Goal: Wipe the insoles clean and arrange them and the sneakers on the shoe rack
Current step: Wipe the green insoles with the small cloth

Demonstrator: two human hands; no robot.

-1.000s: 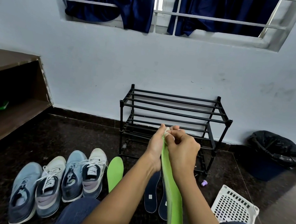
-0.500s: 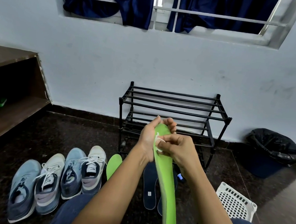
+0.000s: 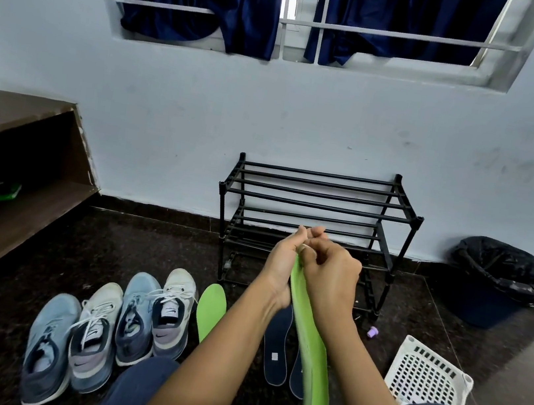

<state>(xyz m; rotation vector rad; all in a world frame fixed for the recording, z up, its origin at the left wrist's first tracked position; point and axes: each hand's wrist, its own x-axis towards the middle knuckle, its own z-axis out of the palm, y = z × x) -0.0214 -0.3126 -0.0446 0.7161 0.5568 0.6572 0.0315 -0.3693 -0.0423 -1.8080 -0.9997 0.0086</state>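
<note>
Head view, green insole (image 3: 306, 329): held edge-on in front of the shoe rack (image 3: 320, 205), long axis running from rack toward lap.
Left hand (image 3: 282, 265): curled round its rack-side tip.
Right hand (image 3: 332, 276): pinching a white scrap (image 3: 302, 248) there.
Next stroke: probably away from the rack.
</note>
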